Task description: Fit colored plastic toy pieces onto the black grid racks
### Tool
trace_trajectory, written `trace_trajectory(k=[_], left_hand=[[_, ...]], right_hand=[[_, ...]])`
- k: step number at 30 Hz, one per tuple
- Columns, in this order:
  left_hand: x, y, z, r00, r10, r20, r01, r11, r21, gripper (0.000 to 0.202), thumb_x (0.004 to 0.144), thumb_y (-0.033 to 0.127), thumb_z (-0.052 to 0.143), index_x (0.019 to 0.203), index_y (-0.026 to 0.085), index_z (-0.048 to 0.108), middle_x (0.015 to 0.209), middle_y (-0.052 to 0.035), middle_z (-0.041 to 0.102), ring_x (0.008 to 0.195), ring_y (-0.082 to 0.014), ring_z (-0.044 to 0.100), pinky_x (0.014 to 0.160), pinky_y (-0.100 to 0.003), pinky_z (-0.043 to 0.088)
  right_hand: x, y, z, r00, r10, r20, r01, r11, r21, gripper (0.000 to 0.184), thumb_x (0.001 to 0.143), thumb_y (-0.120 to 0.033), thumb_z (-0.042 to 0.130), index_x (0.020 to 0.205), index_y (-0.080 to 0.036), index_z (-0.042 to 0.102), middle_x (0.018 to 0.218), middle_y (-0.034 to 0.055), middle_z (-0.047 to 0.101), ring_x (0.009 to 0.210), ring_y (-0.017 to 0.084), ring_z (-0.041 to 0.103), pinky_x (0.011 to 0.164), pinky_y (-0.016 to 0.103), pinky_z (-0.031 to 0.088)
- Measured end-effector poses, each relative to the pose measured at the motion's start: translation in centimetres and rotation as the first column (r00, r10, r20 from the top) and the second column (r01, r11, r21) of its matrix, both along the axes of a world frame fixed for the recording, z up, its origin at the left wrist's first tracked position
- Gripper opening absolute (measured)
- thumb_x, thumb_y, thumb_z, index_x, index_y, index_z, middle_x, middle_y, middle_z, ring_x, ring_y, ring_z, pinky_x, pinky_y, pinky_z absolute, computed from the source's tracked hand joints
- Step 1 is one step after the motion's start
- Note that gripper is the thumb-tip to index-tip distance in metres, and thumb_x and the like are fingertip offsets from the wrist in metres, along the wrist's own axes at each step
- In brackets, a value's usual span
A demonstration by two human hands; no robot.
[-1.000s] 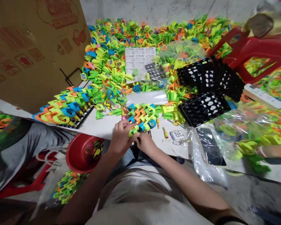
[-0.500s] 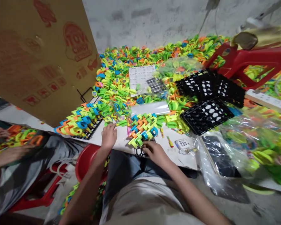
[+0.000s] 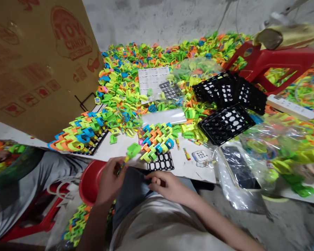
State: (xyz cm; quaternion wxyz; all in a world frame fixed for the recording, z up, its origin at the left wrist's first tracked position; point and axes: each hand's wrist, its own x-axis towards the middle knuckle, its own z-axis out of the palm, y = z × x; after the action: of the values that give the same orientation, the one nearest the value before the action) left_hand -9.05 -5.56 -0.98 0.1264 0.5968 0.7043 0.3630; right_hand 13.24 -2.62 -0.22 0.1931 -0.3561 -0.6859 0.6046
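Observation:
My left hand (image 3: 114, 174) is closed round the lower end of a green toy watch (image 3: 133, 150), where a small multicoloured tube shows at the fingertips. The green part sticks up to the right, clear of the table. My right hand (image 3: 166, 183) is over my lap, just in front of the table edge, its index finger stretched left and the others loosely bent; nothing shows in it. Between and beyond the hands stands a black grid tray (image 3: 161, 165). Toy watches (image 3: 158, 139) in orange, blue, yellow and green fill its far part, and its near cells show bare.
A second filled tray (image 3: 81, 134) stands left beside a large carton (image 3: 42, 76). Loose toy watches heap along the wall. Black trays (image 3: 227, 123), a phone (image 3: 239, 167) in clear plastic and a red stool (image 3: 274, 64) are at right. A red bowl (image 3: 90, 183) sits below left.
My left hand has drawn back from the pile towards me, now with a green toy watch. My right hand has left the tray's near edge and come back over my lap.

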Motion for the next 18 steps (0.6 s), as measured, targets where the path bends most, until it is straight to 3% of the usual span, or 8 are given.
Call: trace_trajectory(k=[4,6,9,11,15,18], left_hand=[[4.7,-3.0,0.5,0.958,-0.271,0.089,0.261,0.959,0.11,0.009,0.085,0.026,0.054,0.092,0.021,0.057,0.085,-0.0023,0.059,0.077,-0.0138,0.057,0.068,-0.027,0.048],[5.9,-3.1,0.5,0.955,-0.286,0.073,0.274,0.951,0.143,0.013,0.084,0.025,0.057,0.096,0.02,0.054,0.088,-0.0032,0.058,0.081,-0.0143,0.056,0.071,-0.027,0.047],[5.8,-1.8,1.1,0.979,-0.202,-0.005,0.2,0.962,0.186,0.03,0.08,0.031,0.064,0.105,0.02,0.053,0.099,-0.0057,0.057,0.093,-0.0172,0.055,0.081,-0.031,0.046],[5.4,-0.3,1.7,0.976,-0.202,-0.086,0.215,0.958,0.191,0.028,0.083,0.029,0.06,0.109,0.022,0.054,0.107,-0.0063,0.056,0.102,-0.0183,0.052,0.089,-0.033,0.043],[5.7,2.6,1.8,0.91,-0.336,-0.242,0.371,0.921,0.118,0.032,0.088,0.029,0.052,0.119,0.025,0.051,0.122,-0.0068,0.052,0.115,-0.0205,0.046,0.098,-0.038,0.037],[6.4,3.7,1.0,0.885,-0.348,-0.309,0.4,0.908,0.123,0.032,0.088,0.026,0.05,0.12,0.025,0.049,0.126,-0.0072,0.051,0.119,-0.0221,0.044,0.099,-0.042,0.036]], right_hand=[[-1.8,-1.4,-1.1,0.968,-0.16,-0.195,0.126,0.977,-0.174,0.037,0.077,-0.043,0.06,0.101,-0.016,0.064,0.066,-0.0012,0.056,0.055,0.008,0.046,0.05,0.018,0.038],[-1.3,-0.9,-1.5,0.95,-0.243,-0.194,0.212,0.963,-0.166,0.036,0.079,-0.047,0.057,0.095,-0.016,0.066,0.067,0.001,0.06,0.058,0.011,0.052,0.053,0.021,0.043],[0.5,1.3,-2.5,0.896,-0.427,-0.122,0.433,0.901,0.026,0.032,0.078,-0.044,0.058,0.093,-0.016,0.068,0.084,0.0054,0.067,0.075,0.016,0.062,0.07,0.027,0.051],[1.5,2.9,-3.4,0.868,-0.491,-0.081,0.497,0.853,0.156,0.029,0.077,-0.04,0.06,0.092,-0.016,0.068,0.092,0.007,0.069,0.085,0.018,0.064,0.081,0.031,0.051],[2.0,4.4,-5.1,0.907,-0.421,0.004,0.395,0.855,0.337,0.024,0.08,-0.035,0.057,0.091,-0.017,0.069,0.092,0.0073,0.07,0.089,0.02,0.065,0.082,0.032,0.05],[1.7,4.4,-5.4,0.906,-0.412,0.102,0.318,0.818,0.479,0.023,0.083,-0.03,0.053,0.091,-0.016,0.069,0.095,0.0094,0.069,0.092,0.022,0.064,0.082,0.033,0.049]])
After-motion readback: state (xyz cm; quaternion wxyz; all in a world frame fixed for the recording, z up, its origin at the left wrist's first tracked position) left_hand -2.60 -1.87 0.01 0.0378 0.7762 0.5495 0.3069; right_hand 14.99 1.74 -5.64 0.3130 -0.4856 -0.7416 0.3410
